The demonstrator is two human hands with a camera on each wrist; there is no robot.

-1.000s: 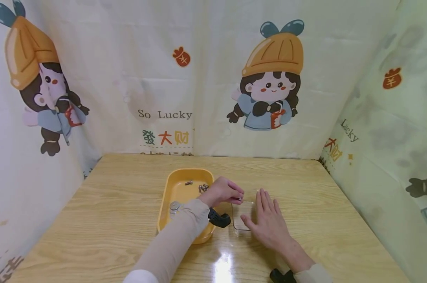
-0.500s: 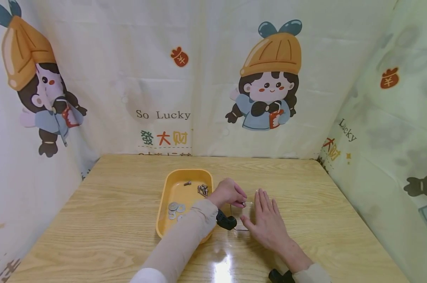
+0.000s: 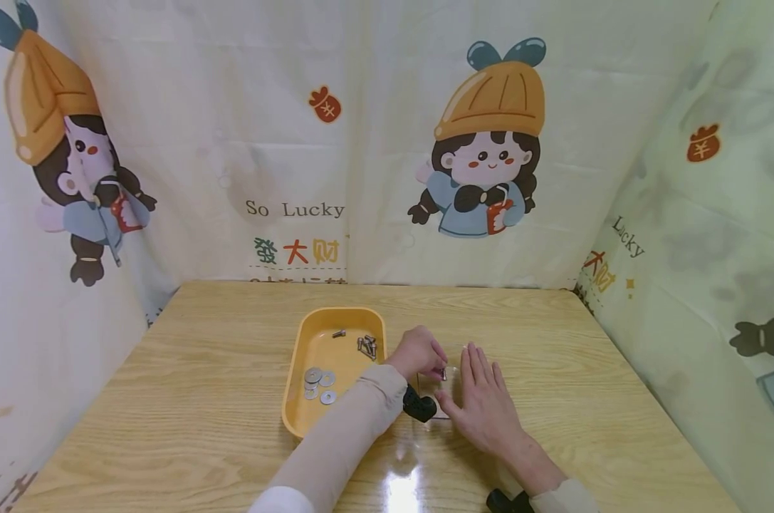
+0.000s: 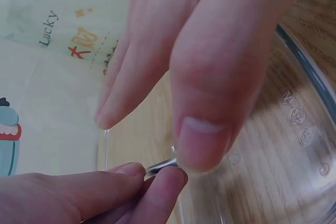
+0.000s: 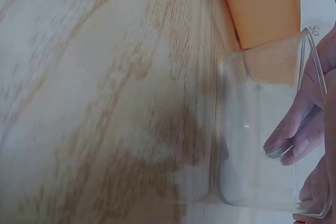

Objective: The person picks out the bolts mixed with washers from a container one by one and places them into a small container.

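A small clear box with see-through walls stands on the wooden table. My left hand is at the box's far left part, its fingertips above the inside. Between thumb and finger it pinches a small metal screw, mostly covered by the fingertips; only a short silver length shows. My right hand lies along the right side of the box with straight fingers. In the left wrist view, its thumb is just above the screw. Through the box wall, the right wrist view shows the pinching fingertips.
Left of the box stands a yellow tray, partly under the left forearm. It holds several screws, one lone screw and several flat washers. A printed cloth hangs behind the table.
My left hand has shifted right and slightly nearer with the screw, which now shows below the fingertips over the box. More washers show in the tray. The right hand stays in place.
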